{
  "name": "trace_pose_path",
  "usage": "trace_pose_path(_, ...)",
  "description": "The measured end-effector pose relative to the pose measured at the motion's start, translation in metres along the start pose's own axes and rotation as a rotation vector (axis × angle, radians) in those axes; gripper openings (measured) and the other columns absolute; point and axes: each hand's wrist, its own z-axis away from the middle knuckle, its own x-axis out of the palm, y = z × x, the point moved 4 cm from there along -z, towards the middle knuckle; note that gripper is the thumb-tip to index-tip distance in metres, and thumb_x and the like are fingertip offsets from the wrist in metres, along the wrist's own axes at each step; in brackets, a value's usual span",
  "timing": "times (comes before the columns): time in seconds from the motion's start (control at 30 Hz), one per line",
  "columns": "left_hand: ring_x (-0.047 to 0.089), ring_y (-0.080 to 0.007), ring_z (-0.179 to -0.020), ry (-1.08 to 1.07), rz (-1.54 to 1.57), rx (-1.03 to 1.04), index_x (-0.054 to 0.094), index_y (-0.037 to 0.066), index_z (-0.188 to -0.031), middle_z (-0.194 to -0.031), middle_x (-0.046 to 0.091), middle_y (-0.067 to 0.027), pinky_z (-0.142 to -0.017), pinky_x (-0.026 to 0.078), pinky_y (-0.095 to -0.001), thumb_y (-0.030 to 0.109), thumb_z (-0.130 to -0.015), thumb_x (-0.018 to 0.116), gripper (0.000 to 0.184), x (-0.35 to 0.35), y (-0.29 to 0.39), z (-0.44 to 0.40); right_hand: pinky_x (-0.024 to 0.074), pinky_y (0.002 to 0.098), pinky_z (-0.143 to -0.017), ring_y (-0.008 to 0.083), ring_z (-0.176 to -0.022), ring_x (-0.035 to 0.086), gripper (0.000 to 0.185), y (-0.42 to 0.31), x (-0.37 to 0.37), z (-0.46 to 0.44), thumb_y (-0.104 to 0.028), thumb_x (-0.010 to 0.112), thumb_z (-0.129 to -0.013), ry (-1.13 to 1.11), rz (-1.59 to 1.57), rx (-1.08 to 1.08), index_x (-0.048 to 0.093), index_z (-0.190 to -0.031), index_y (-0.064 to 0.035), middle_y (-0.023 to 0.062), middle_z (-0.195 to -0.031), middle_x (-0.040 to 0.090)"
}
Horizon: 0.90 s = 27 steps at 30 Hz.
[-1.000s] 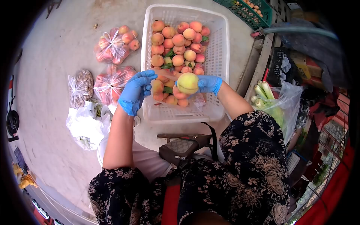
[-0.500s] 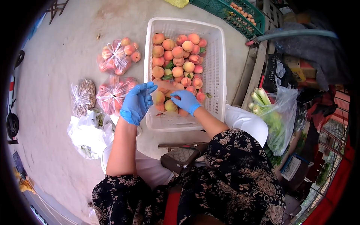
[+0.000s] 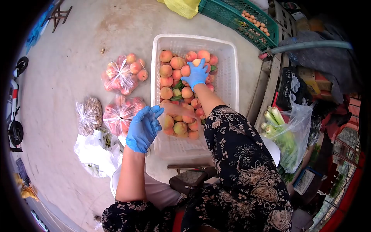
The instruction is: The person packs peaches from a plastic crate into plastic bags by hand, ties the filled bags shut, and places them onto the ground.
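Blue-gloved, my left hand [image 3: 142, 129] pinches the edge of a thin clear plastic bag [image 3: 179, 110], which stretches to the right over the near peaches. My right hand [image 3: 196, 74], in a matching blue glove, lies with spread fingers over the peaches [image 3: 166, 70] in the upper part of the crate. One peach [image 3: 196, 62] shows by its fingertips; whether it is gripped is hidden by the glove. Some green leaves [image 3: 177, 86] lie among the fruit. The white plastic crate [image 3: 228, 85] stands on the floor in front of me.
Two tied bags of peaches [image 3: 123, 75] sit left of the crate, beside a bag of brown lumpy produce [image 3: 89, 116] and a white plastic bag [image 3: 94, 152]. Bagged green vegetables [image 3: 288, 135] stand at right. A green crate [image 3: 232, 17] lies at the back, holding small round tan items.
My right hand has left the bag's edge and moved up and away onto the farther peaches. My left hand still holds the bag. The camera view has shifted slightly.
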Motion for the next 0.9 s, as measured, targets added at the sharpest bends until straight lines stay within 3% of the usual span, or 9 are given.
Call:
trace_pose_path(0.2,0.052,-0.0110,-0.058,0.003,-0.042,0.017,0.057,0.002,-0.103,-0.109,0.058,-0.0161,-0.059,0.045,-0.0267,0.024,-0.086,0.048,0.029,0.001,0.001,-0.002,0.0383,0.0423,-0.092,0.0353,-0.110,0.041,0.051,0.010,0.026,-0.025,-0.037,0.075,-0.056,-0.016,0.047,-0.146,0.061,-0.104,-0.0258,0.0170,-0.129,0.032)
trace_pose_path(0.33,0.054,-0.0108,-0.058,-0.018,-0.052,0.012,0.057,0.002,-0.102,-0.108,0.058,-0.0157,-0.059,0.046,-0.0264,0.023,-0.086,0.048,0.028,0.001,0.001,-0.003,0.0414,0.0356,-0.085,0.0286,-0.099,0.048,0.037,0.033,-0.010,0.020,-0.033,0.072,-0.060,0.137,-0.506,-0.261,0.063,-0.091,-0.0145,0.0168,-0.118,0.046)
trace_pose_path(0.43,0.054,-0.0098,-0.059,-0.052,-0.052,0.002,0.056,0.001,-0.105,-0.106,0.059,-0.0151,-0.058,0.046,-0.0246,0.023,-0.086,0.049,0.030,-0.005,-0.005,-0.002,0.0434,0.0408,-0.090,0.0269,-0.107,0.050,0.070,0.065,0.020,0.060,-0.039,0.073,-0.067,-0.694,-1.704,-0.043,0.046,-0.122,-0.0066,0.0119,-0.121,0.047)
trace_pose_path(0.47,0.054,-0.0095,-0.059,-0.067,-0.039,-0.007,0.055,0.000,-0.105,-0.105,0.059,-0.0149,-0.057,0.046,-0.0242,0.023,-0.086,0.050,0.031,-0.007,-0.006,-0.001,0.0439,0.0428,-0.090,0.0270,-0.110,0.049,0.082,0.059,-0.003,0.094,-0.040,0.073,-0.068,-0.867,-1.891,-0.185,0.033,-0.131,-0.0061,0.0112,-0.123,0.046)
trace_pose_path(0.57,0.053,-0.0086,-0.057,-0.095,-0.036,-0.020,0.054,0.000,-0.106,-0.103,0.059,-0.0141,-0.056,0.046,-0.0237,0.025,-0.085,0.051,0.033,-0.004,-0.010,0.003,0.0438,0.0422,-0.091,0.0274,-0.112,0.047,0.084,0.053,-0.017,0.175,-0.039,0.073,-0.067,-1.221,-2.315,0.002,0.031,-0.132,-0.0069,0.0107,-0.124,0.045)
trace_pose_path(0.67,0.052,-0.0079,-0.055,-0.084,-0.071,-0.011,0.054,0.000,-0.107,-0.102,0.060,-0.0136,-0.056,0.045,-0.0235,0.025,-0.084,0.052,0.034,-0.002,-0.012,0.008,0.0398,0.0414,-0.095,0.0290,-0.113,0.047,0.077,0.034,0.015,0.203,-0.040,0.072,-0.068,-1.180,-2.004,-0.044,0.039,-0.127,-0.0038,0.0091,-0.126,0.045)
trace_pose_path(0.77,0.051,-0.0077,-0.056,-0.072,-0.106,-0.009,0.055,0.001,-0.105,-0.103,0.060,-0.0139,-0.055,0.045,-0.0229,0.025,-0.084,0.051,0.033,0.002,-0.014,0.013,0.0392,0.0391,-0.095,0.0282,-0.113,0.046,0.062,0.019,0.029,0.190,-0.040,0.070,-0.069,-0.631,-1.072,-0.378,0.050,-0.119,-0.0079,0.0111,-0.121,0.050)
trace_pose_path(0.87,0.050,-0.0075,-0.057,-0.083,-0.136,-0.013,0.057,0.001,-0.103,-0.104,0.059,-0.0143,-0.055,0.045,-0.0225,0.025,-0.084,0.051,0.031,0.004,-0.018,0.018,0.0426,0.0349,-0.089,0.0259,-0.106,0.052,0.042,0.010,0.018,0.198,-0.038,0.065,-0.073,-0.129,-0.513,-0.380,0.061,-0.105,-0.0121,0.0132,-0.108,0.058)
trace_pose_path(0.9,0.050,-0.0074,-0.057,-0.104,-0.147,-0.012,0.058,0.001,-0.102,-0.104,0.059,-0.0144,-0.055,0.044,-0.0223,0.025,-0.084,0.051,0.030,0.007,-0.018,0.015,0.0436,0.0344,-0.086,0.0252,-0.100,0.053,0.038,0.013,0.021,0.189,-0.038,0.064,-0.074,-0.230,-0.591,-0.374,0.063,-0.102,-0.0131,0.0133,-0.102,0.060)
